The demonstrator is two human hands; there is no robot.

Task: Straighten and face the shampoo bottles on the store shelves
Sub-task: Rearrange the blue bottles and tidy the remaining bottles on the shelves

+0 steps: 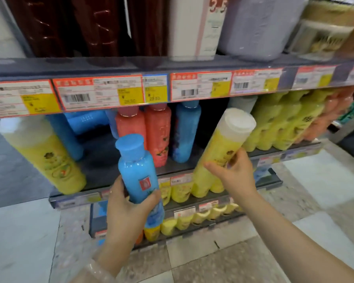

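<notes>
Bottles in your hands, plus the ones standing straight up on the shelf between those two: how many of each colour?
Blue: 2, a held blue bottle in the left hand and a shelf blue bottle
Red: 2, red bottles side by side
Yellow: 1, a yellow bottle in the right hand
Total: 5

A translucent blue plastic shampoo bottle with a blue flip cap [138, 172] stands upright in front of the dark grey metal shelf [102, 170], red label square facing out. Right of it, a yellow plastic shampoo bottle with a white cap [223, 148] tilts, cap up and to the right (its printed emblem is blurred). Two coral-red bottles [149, 131] stand upright on that shelf behind.
</notes>
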